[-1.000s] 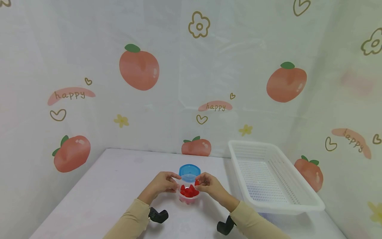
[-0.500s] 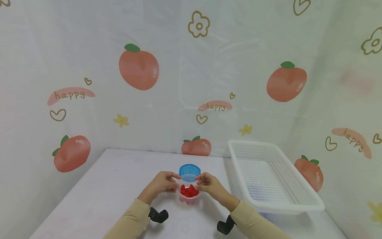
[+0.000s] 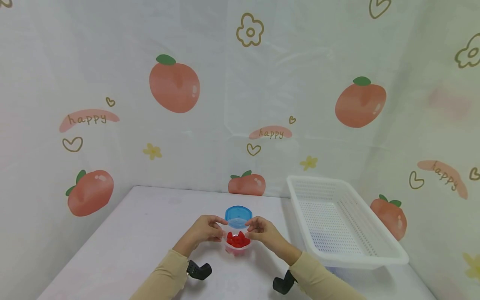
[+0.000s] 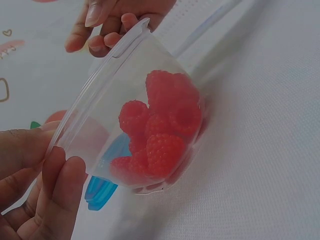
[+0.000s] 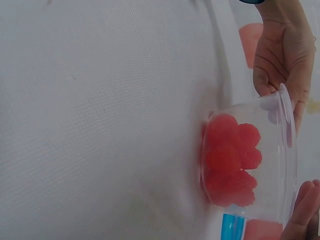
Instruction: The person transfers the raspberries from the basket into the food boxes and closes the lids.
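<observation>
A clear round plastic cup (image 3: 237, 246) stands upright between both hands, its rim held at each side, heaped with red raspberries (image 4: 160, 131).

Counts on the table

There were two hands, left (image 3: 204, 230) and right (image 3: 262, 232), one clear cup (image 3: 236, 246), one blue lid (image 3: 238, 214) and one white basket (image 3: 375, 260). Raspberries (image 4: 162, 127) in the cup were piled up, about eight showing; the exact number couldn't be told. Two black wrist mounts (image 3: 199, 271) were in view.
</observation>
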{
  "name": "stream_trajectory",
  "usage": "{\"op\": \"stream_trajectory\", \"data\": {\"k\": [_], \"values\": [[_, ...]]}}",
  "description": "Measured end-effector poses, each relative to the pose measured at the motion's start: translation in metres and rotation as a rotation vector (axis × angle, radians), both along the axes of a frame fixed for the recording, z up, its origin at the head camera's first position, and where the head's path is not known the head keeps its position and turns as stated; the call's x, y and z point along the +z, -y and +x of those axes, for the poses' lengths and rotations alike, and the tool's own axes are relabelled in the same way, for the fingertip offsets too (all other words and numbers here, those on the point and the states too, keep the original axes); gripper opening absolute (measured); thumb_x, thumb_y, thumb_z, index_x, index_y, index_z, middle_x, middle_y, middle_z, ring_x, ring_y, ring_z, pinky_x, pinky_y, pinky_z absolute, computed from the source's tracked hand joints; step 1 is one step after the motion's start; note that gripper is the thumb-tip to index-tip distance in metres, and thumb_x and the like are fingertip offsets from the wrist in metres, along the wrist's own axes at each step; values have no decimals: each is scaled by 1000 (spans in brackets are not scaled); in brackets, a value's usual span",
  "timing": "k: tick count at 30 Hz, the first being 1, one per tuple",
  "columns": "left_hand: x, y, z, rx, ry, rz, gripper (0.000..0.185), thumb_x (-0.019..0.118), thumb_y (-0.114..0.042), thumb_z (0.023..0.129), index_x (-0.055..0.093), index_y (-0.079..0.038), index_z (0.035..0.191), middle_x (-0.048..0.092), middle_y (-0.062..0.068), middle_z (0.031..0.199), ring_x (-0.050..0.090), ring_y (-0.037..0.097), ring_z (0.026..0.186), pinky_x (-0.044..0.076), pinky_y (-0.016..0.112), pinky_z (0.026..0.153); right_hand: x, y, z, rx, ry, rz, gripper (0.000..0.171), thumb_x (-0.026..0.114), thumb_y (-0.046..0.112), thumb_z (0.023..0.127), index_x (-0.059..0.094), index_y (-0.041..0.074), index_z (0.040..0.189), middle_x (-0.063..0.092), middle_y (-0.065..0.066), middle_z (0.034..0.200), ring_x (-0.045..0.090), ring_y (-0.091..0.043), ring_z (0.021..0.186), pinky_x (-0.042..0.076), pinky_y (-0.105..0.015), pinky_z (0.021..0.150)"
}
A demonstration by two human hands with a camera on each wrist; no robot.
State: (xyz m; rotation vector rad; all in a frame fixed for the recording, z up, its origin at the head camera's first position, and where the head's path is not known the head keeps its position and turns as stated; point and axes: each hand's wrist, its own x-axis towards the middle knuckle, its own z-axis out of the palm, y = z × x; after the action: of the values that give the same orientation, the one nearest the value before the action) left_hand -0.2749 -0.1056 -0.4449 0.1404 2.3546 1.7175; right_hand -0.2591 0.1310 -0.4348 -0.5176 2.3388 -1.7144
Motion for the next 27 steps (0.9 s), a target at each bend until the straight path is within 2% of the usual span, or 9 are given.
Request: {"op": "stream_trajectory", "data": {"k": [8, 13, 19, 22, 27], "values": [[0, 0, 1, 7, 3, -1, 33, 73, -5, 82, 66, -3, 113, 63, 8, 82, 64, 17, 69, 60, 32, 69, 0, -1, -1, -9, 12, 3, 37, 67, 9, 89, 52, -4, 120, 60, -15, 105, 60, -14, 88, 55, -46, 90], [0, -1, 2, 14, 11, -10, 32, 73, -7, 83, 65, -4, 115, 64, 8, 82, 63, 17, 68, 60, 32, 69, 2, -1, 0, -27, 17, -11, 36, 66, 11, 90, 52, -4, 119, 59, -11, 103, 60, -15, 89, 56, -42, 89], [2, 2, 5, -39, 8, -21, 33, 71, -14, 87, 63, -7, 118, 64, 7, 84, 62, 17, 65, 60, 32, 68, 2, -5, -1, -35, 17, -66, 39, 66, 15, 90, 51, -5, 121, 58, -11, 105, 61, -23, 94, 57, -33, 86], [5, 5, 7, -79, 5, -33, 36, 70, -16, 87, 61, -8, 121, 63, 8, 88, 62, 19, 68, 60, 34, 69, 4, -7, -1, -52, 16, -90, 36, 66, 15, 91, 52, -2, 120, 58, -13, 109, 61, -26, 98, 56, -35, 88], [14, 10, 9, -114, -3, -80, 43, 70, -19, 88, 57, -12, 128, 62, 10, 99, 64, 24, 79, 60, 37, 71, 11, -9, -1, -90, -2, -107, 34, 64, 20, 92, 54, 3, 121, 57, -20, 119, 60, -22, 103, 55, -37, 92]]}}
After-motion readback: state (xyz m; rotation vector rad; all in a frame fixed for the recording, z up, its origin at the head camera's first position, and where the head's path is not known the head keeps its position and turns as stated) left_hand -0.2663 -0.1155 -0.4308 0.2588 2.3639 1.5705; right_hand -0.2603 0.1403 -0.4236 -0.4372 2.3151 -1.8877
